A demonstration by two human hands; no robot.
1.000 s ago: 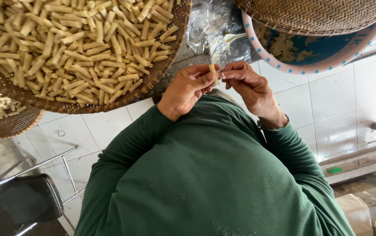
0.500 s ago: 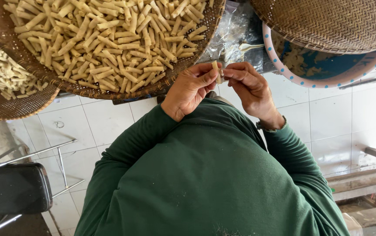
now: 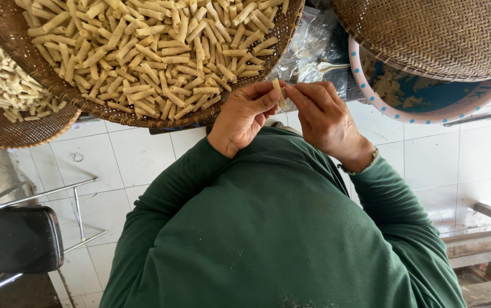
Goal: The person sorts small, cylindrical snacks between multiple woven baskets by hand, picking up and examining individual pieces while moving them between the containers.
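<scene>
My left hand point(image 3: 244, 116) and my right hand point(image 3: 324, 118) meet in front of my green-sleeved chest. Between their fingertips they pinch one small pale dough roll point(image 3: 278, 91), held upright. Just beyond the hands lies a large woven tray point(image 3: 291, 25) heaped with several similar pale rolls point(image 3: 148, 51). The roll's lower end is hidden by my fingers.
A second woven tray point(image 3: 29, 134) with smaller pale pieces sits at the far left. A crumpled clear plastic bag point(image 3: 311, 48) with a white spoon point(image 3: 330, 67) lies behind the hands. At right, an upturned woven tray point(image 3: 439, 34) overlaps a blue bowl with a dotted pink rim point(image 3: 382, 107). On the white tiled floor stand a black stool point(image 3: 17, 239) and a wooden bench point(image 3: 485, 242).
Both hands have kept their pinch on the roll, with only small finger shifts. The view has drifted, so more of the left tray shows.
</scene>
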